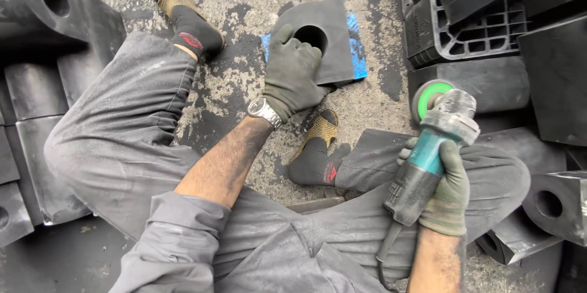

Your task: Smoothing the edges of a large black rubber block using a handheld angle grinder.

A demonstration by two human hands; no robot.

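Currently, a black rubber block (323,39) with a round through-hole is held flat on a blue mat (355,45) in the upper centre of the frame. The gloved left hand (292,73) lies on the block's near-left corner, fingers spread and curled over the surface beside the hole, pressing down rather than pinching. The gloved right hand (445,192), at lower right, is wrapped fully closed around the teal body of an angle grinder (431,146); its green-backed disc (430,97) is raised and well apart from the block. Whether the disc is spinning cannot be told.

For the step to be done well, the following is judged advisable:

1. The block is kept seated flat on the mat, with downward pressure maintained by the left hand so that it cannot skate on the gritty floor.
2. The left fingers are kept clear of the edge to be worked; at present they sit close to the hole.
3. The grinder's cord (386,250), which trails down toward the lap, is kept behind the tool and away from the disc.
4. The disc is presented at a shallow angle, with light contact, since rubber is likely to grab and smear.
5. The sandalled feet (318,146) near the block are kept out of the disc's path.

Similar blocks (43,0) are stacked at the left and right edges.
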